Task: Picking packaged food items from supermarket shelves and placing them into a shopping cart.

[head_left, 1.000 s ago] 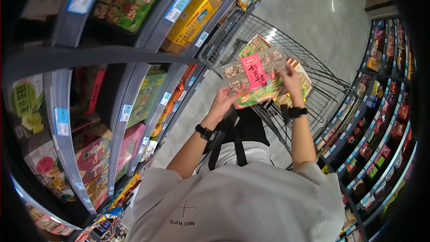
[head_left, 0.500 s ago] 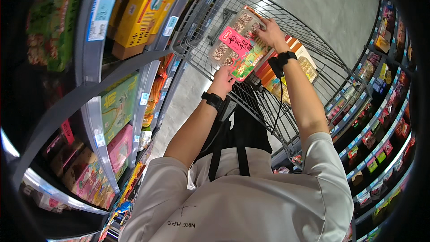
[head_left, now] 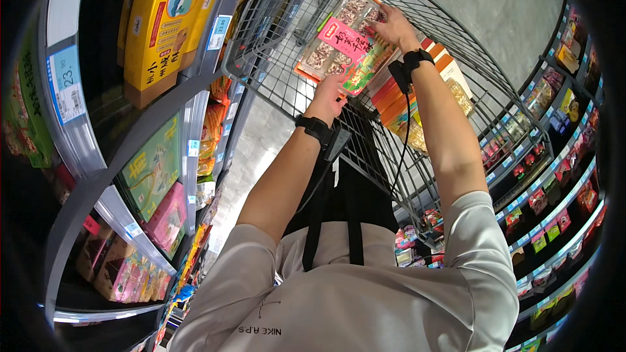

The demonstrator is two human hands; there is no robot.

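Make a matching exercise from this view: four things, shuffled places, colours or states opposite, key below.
1. pink-labelled package
2. yellow box
3. cart
4. right wristband

A. grey wire mesh
B. black
C. held by the left hand and right hand
D. on the left-side shelving

Pairs: 1-C; 2-D; 3-A; 4-B

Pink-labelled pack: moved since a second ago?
Yes. Judged against the shopping cart, the pink-labelled pack has moved inward, away from the cart's near edge.
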